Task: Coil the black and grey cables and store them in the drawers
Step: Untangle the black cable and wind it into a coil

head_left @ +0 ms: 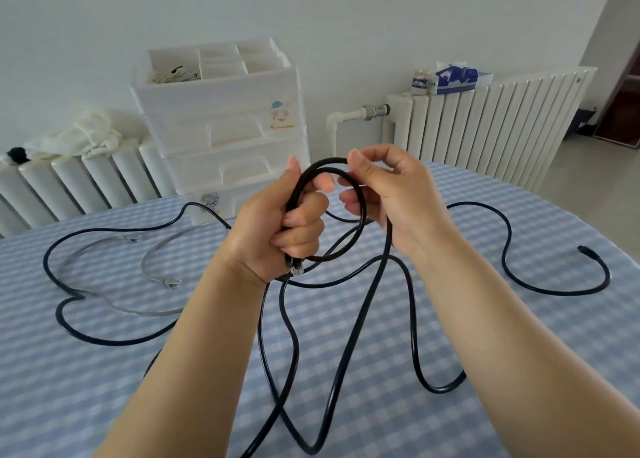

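My left hand grips a small coil of the black cable above the table, with a clear plug poking out below the fist. My right hand pinches the top of the same loop beside it. The rest of the black cable hangs down and sprawls in long curves over the blue checked tablecloth, its other plug lying at the right. The grey cable lies loose on the table to the left. The white plastic drawer unit stands at the table's far edge, drawers closed.
The unit's open top tray holds small cords. White radiators run along the wall behind the table; a white cloth lies on the left one, a tissue pack and small jar on the right one.
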`<state>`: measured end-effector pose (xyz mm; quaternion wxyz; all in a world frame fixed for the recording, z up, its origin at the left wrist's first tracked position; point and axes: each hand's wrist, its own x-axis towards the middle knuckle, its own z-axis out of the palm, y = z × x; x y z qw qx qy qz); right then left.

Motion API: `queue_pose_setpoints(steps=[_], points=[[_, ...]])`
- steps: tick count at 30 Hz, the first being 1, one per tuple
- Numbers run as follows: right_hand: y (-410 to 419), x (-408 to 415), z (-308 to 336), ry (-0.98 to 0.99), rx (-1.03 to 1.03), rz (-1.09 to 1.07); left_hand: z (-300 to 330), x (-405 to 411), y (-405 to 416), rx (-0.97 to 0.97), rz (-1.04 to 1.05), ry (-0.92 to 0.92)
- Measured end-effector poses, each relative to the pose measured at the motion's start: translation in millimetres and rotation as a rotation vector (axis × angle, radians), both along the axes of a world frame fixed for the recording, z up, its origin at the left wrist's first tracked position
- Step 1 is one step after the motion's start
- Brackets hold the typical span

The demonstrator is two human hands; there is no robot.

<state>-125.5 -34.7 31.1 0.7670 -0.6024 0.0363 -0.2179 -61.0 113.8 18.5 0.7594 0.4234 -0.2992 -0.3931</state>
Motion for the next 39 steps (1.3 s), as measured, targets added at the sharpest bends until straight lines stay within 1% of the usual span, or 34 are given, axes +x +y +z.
queue_pose_setpoints(steps=[3,8,10,11,12,14,17,20,21,23,25,26,29,32,33,35,37,39], points=[[7.6,5.1,-7.5,0.054,0.163,0.034,1.0,-2.0,-2.8,-0.051,0.049,0.058],[13.4,10.5,-18.2,0.127,0.493,0.253,0.3,-2.4,-6.0,-0.088,0.234,0.082],[17.4,10.9,-22.5,0.147,0.536,0.297,0.2,0.1,-6.1,-0.138,0.3,0.136],[19.8,10.5,-23.6,0.165,0.518,0.3,0.0,1.5,-5.9,-0.162,0.32,0.165],[22.2,9.7,-24.6,0.192,0.469,0.289,0.1,2.5,-5.6,-0.185,0.334,0.184],[27.4,7.0,-24.3,0.255,0.303,0.264,0.5,4.0,-3.6,-0.219,0.374,0.19],[35.9,2.2,-21.4,0.365,0.036,0.265,2.0,5.5,-1.3,-0.228,0.469,0.147],[42.3,-5.6,-17.6,0.472,-0.236,0.37,1.4,7.6,-0.7,-0.214,0.612,0.092],[44.0,-8.5,-16.1,0.492,-0.288,0.428,0.3,8.5,-0.6,-0.201,0.665,0.062],[45.0,-14.5,-11.8,0.505,-0.323,0.521,-1.9,9.2,0.3,-0.141,0.778,-0.037],[44.2,-20.3,-6.1,0.499,-0.401,0.555,-4.2,10.9,1.7,-0.055,0.866,-0.171],[43.6,-22.8,-4.0,0.494,-0.508,0.538,-5.3,12.3,2.3,-0.014,0.888,-0.237],[42.9,-27.2,-1.9,0.477,-0.955,0.402,-8.3,14.9,1.9,0.121,0.91,-0.47],[42.2,-29.3,-2.8,0.413,-1.268,0.195,-8.2,11.6,-0.5,0.261,0.881,-0.697],[40.2,-29.5,-2.1,0.388,-1.328,0.111,-7.3,9.0,-1.6,0.302,0.854,-0.755],[33.9,-30.1,1.9,0.355,-1.374,-0.02,-5.3,3.0,-3.5,0.378,0.781,-0.821],[26.7,-29.7,6.5,0.306,-1.364,-0.103,-4.0,-2.2,-4.9,0.463,0.722,-0.856],[20.4,-30.2,11.0,0.199,-1.322,-0.179,-3.4,-6.4,-6.8,0.507,0.656,-0.844]])
